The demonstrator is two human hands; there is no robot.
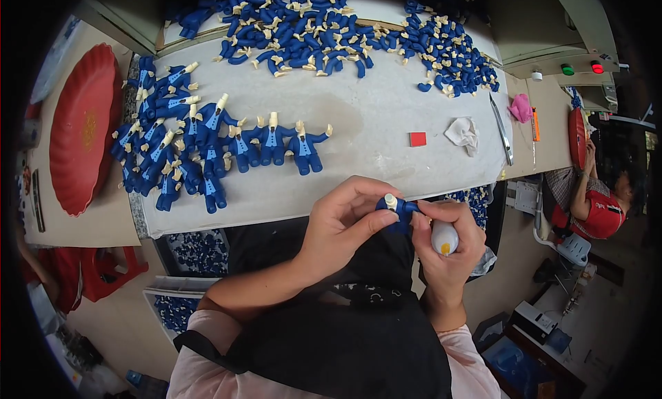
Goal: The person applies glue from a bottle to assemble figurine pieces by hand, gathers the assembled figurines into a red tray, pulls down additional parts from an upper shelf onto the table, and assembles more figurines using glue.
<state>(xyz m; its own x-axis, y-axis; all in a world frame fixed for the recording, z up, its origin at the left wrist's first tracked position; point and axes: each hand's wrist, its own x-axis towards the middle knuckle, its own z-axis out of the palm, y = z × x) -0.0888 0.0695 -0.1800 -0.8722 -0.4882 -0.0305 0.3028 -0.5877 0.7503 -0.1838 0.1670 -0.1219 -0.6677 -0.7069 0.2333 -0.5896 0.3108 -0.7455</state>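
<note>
Just off the table's near edge, my left hand (338,223) pinches a small blue toy figure (398,224) with a cream neck peg. My right hand (452,261) curls round a whitish squeeze bottle (443,235) with a yellowish tip. Its thumb and forefinger also meet the blue arm (409,207) at the figure's right side. Whether that arm is fixed to the body I cannot tell. Similar headless figures (273,140) in blue jackets, with cream hands, stand and lie at the left of the table.
Loose blue arms (296,37) with cream hands heap along the far side. Tweezers (501,127), a crumpled tissue (462,135) and a red square (418,138) lie at the right. A red scalloped tray (86,130) is at the far left. Another person (596,199) sits at the right.
</note>
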